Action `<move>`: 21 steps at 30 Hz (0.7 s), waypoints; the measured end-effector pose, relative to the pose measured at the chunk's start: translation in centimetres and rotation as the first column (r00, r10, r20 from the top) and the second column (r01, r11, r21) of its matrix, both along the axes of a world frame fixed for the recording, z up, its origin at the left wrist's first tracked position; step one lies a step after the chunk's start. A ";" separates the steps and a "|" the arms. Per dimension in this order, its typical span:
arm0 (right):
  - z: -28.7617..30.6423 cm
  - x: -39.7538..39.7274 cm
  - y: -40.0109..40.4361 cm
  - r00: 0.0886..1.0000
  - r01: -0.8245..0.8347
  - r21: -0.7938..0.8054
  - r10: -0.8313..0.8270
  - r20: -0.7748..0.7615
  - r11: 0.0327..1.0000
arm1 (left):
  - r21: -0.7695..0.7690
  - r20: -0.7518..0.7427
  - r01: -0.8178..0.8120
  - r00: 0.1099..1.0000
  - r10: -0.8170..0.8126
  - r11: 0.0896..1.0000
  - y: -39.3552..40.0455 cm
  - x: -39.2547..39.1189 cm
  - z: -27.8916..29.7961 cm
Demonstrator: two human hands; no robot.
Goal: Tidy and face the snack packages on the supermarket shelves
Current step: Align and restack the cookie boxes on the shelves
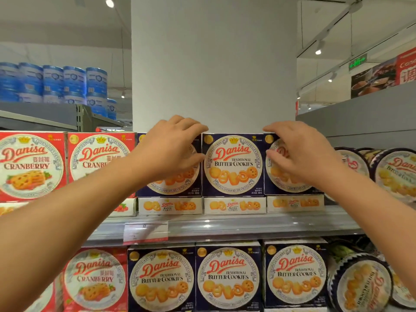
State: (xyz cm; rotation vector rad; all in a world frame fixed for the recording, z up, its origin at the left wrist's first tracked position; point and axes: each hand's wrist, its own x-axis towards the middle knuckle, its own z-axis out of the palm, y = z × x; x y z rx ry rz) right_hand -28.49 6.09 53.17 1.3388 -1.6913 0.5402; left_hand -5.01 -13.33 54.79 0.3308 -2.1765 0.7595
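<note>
On the upper shelf [225,228] three dark blue Danisa butter cookie boxes stand upright side by side on flat white boxes. The middle blue box [233,164] faces forward and is fully visible. My left hand [171,152] is raised in front of the left blue box [175,183], its curved fingertips at the middle box's top left corner. In front of the right blue box [290,185] is my right hand [297,154], fingers curved towards the middle box's top right corner. Neither hand visibly grips anything.
Red Danisa cranberry boxes [31,165] stand to the left and round blue cookie tins [396,174] to the right. A lower shelf holds more blue boxes [228,278]. A white pillar [213,64] rises behind, and blue cans [74,84] are stacked at the upper left.
</note>
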 end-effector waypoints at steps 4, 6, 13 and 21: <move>-3.8 4.1 -1.0 0.976 -0.210 -0.117 0.200 -0.091 0.971 | -0.041 -0.117 0.087 0.989 -0.091 0.995 -0.1 4.6 -5.0; -6.2 6.6 -2.1 0.946 -0.309 -0.114 0.293 -0.138 0.944 | -0.052 -0.185 0.117 0.975 -0.125 0.992 -0.6 7.3 -8.5; -14.0 15.0 -7.5 0.840 -0.515 0.064 0.518 -0.162 0.855 | 0.277 -0.337 -0.143 0.912 0.235 0.950 -5.9 20.5 -21.4; -18.1 25.9 -16.1 0.836 -0.521 0.225 0.545 -0.062 0.824 | 0.491 -0.195 -0.388 0.823 0.533 0.780 -11.8 33.4 -25.3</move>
